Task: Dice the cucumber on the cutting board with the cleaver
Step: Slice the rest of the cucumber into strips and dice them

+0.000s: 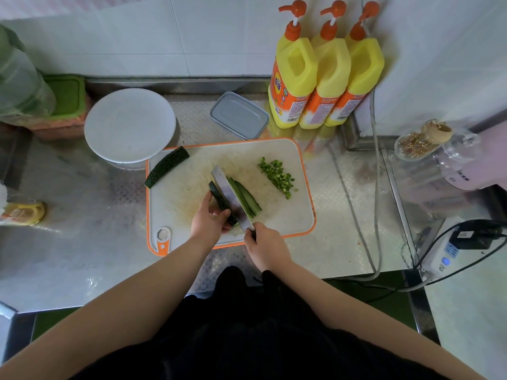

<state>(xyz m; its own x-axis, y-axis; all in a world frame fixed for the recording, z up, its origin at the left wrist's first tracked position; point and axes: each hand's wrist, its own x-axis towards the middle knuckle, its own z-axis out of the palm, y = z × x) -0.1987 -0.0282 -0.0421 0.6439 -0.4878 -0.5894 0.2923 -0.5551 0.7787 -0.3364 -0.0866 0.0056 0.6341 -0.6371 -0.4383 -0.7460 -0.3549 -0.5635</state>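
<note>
Cleaver set lengthwise in the cucumber piece, mid-board

Your left hand (210,219) grips the cucumber piece (219,200) just left of the blade; your right hand (264,244) is closed round the cleaver (231,197) handle. The piece's long axis runs away from you, tilted left, parallel to the blade, so your left fingers sit nearest the edge. Cut strips (247,197) lie right of the blade, dice (277,175) farther right, on the cutting board (299,215). The yellow bottles (326,78) carry labels too blurred to read
</note>
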